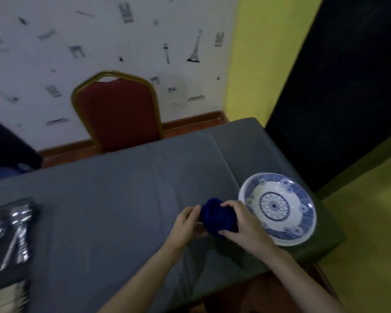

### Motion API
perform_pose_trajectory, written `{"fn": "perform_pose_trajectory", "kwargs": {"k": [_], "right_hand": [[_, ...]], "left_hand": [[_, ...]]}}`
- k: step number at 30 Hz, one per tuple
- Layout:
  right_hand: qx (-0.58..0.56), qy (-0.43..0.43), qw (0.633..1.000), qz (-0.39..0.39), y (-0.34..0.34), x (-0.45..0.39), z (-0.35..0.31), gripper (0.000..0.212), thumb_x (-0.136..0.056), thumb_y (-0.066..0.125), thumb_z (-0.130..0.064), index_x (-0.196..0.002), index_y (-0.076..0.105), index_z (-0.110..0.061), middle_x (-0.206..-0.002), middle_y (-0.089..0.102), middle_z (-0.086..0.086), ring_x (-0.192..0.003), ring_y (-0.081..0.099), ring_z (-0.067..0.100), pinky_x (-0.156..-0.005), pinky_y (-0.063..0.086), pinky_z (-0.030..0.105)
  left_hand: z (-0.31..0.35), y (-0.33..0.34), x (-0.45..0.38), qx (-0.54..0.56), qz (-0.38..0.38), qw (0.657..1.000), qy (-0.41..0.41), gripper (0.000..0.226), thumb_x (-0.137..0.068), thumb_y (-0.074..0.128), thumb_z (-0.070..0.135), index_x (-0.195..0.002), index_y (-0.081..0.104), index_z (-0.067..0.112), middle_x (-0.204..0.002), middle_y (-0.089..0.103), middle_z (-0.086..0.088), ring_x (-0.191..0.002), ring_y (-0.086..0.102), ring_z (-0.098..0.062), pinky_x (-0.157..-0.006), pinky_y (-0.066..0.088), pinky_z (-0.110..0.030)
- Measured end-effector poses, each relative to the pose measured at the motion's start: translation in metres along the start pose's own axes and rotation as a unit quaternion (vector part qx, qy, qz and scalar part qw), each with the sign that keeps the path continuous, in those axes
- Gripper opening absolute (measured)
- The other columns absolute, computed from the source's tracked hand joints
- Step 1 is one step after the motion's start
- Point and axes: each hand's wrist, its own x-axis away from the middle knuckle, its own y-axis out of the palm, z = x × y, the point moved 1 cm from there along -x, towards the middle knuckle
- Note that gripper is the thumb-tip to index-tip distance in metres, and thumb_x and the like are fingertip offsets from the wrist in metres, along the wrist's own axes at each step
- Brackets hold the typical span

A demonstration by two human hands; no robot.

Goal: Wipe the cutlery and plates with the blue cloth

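Note:
A bunched dark blue cloth [217, 216] sits between my two hands above the grey table [113, 199]. My right hand [242, 224] grips it from the right, fingers curled round it. My left hand [187, 222] holds its left side, and something pale shows under the cloth there; I cannot tell what it is. A blue-and-white patterned plate [278, 208] lies on the table just right of my right hand. Shiny metal cutlery [14, 233] lies on a dark tray [0, 274] at the far left.
A red chair with a gold frame [115, 111] stands behind the table against the patterned wall. The table's right end drops off close beyond the plate. Pale items sit at the bottom left corner, blurred.

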Motion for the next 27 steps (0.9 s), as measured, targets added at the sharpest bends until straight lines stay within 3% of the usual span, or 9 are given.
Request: {"fn": "perform_pose_trajectory", "kwargs": {"k": [3,10,13,15,20,23,25,27], "right_hand": [[-0.007,-0.048,0.995,-0.083,0.034,-0.031,-0.034,0.060,-0.073,0.076,-0.031,-0.119,0.036,-0.038,-0.125,0.041,-0.018,-0.111,0.046,0.002,-0.088,0.045,0.019],[0.055,-0.149,0.970,-0.184,0.133,-0.077,-0.097,0.054,-0.075,0.075,-0.023,-0.117,0.041,-0.023,-0.123,0.039,-0.007,-0.107,0.046,0.010,-0.089,0.043,0.021],[0.087,-0.172,0.966,-0.169,0.170,-0.087,-0.113,0.055,-0.079,0.070,-0.012,-0.126,0.041,-0.016,-0.138,0.033,-0.003,-0.122,0.041,0.015,-0.101,0.039,0.024],[0.128,-0.179,0.961,-0.169,0.190,-0.091,-0.119,0.064,-0.083,0.063,-0.006,-0.140,0.032,-0.011,-0.151,0.023,0.002,-0.135,0.029,0.019,-0.109,0.027,0.027],[0.159,-0.186,0.944,-0.219,0.204,-0.094,-0.120,0.075,-0.090,0.058,-0.020,-0.150,0.014,-0.012,-0.156,0.018,0.006,-0.141,0.017,0.016,-0.112,0.013,0.023],[0.161,-0.149,0.943,-0.250,0.191,-0.095,-0.122,0.086,-0.085,0.055,-0.055,-0.150,0.013,-0.018,-0.157,0.016,-0.002,-0.142,0.014,0.013,-0.113,0.012,0.026],[0.171,-0.128,0.949,-0.231,0.180,-0.103,-0.127,0.091,-0.083,0.047,-0.068,-0.150,0.013,-0.018,-0.157,0.014,-0.004,-0.142,0.014,0.012,-0.114,0.013,0.027],[0.192,-0.112,0.953,-0.205,0.166,-0.122,-0.140,0.088,-0.087,0.046,-0.064,-0.150,0.011,-0.014,-0.157,0.015,-0.001,-0.142,0.016,0.014,-0.113,0.015,0.027]], "left_hand": [[-0.009,-0.047,0.022,0.073,0.016,0.997,-0.010,0.032,-0.094,0.061,0.029,-0.120,0.057,0.010,-0.117,0.067,-0.013,-0.100,0.070,-0.029,-0.080,0.060,-0.042],[-0.050,-0.146,0.047,-0.063,0.212,0.975,0.021,0.018,-0.091,0.064,0.021,-0.107,0.058,0.018,-0.111,0.069,-0.011,-0.098,0.068,-0.023,-0.086,0.057,-0.041],[-0.056,-0.174,0.051,-0.132,0.271,0.954,0.004,0.017,-0.091,0.064,0.022,-0.106,0.057,0.016,-0.105,0.069,-0.007,-0.092,0.067,-0.019,-0.084,0.057,-0.040],[-0.058,-0.189,0.049,-0.196,0.297,0.934,-0.024,0.017,-0.091,0.063,0.019,-0.105,0.055,0.012,-0.103,0.067,-0.008,-0.086,0.064,-0.018,-0.076,0.055,-0.032],[-0.055,-0.212,0.043,-0.291,0.283,0.912,-0.051,0.027,-0.087,0.067,0.021,-0.106,0.054,0.008,-0.097,0.063,-0.004,-0.084,0.061,-0.018,-0.070,0.052,-0.029],[-0.041,-0.226,0.038,-0.352,0.201,0.910,-0.089,0.029,-0.085,0.067,0.028,-0.102,0.058,0.006,-0.094,0.066,-0.008,-0.079,0.062,-0.019,-0.063,0.048,-0.027],[-0.025,-0.241,0.032,-0.385,0.178,0.902,-0.083,0.024,-0.086,0.064,0.027,-0.096,0.063,0.005,-0.091,0.069,-0.011,-0.078,0.064,-0.021,-0.066,0.052,-0.030],[0.000,-0.258,0.025,-0.415,0.189,0.889,-0.051,0.019,-0.087,0.059,0.023,-0.090,0.061,0.004,-0.087,0.066,-0.010,-0.077,0.062,-0.022,-0.068,0.053,-0.034]]}}
